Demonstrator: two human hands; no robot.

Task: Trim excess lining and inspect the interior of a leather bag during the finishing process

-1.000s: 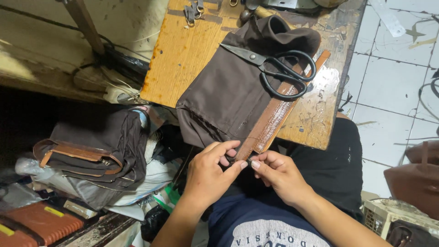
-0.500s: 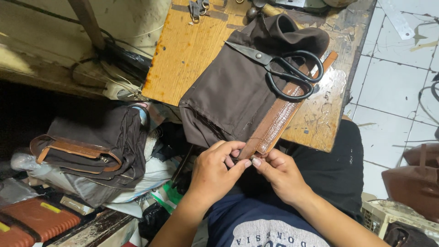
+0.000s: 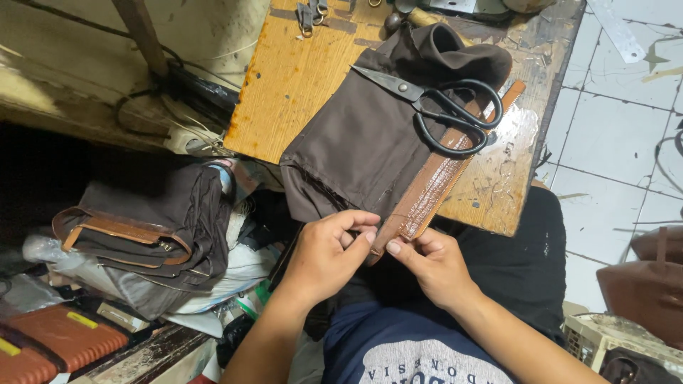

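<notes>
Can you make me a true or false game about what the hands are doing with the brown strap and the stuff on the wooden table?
1. Both hands pinch the near end of the brown strap. True: the left hand and the right hand meet at its end.
2. The black scissors are in the right hand. False: they lie on the brown fabric, untouched.
3. The brown fabric hangs over the near edge of the wooden table. True.
4. The strap lies on the floor tiles. False: it runs from the hands up across the table.
5. A brown bag lies left of the hands. True.
</notes>
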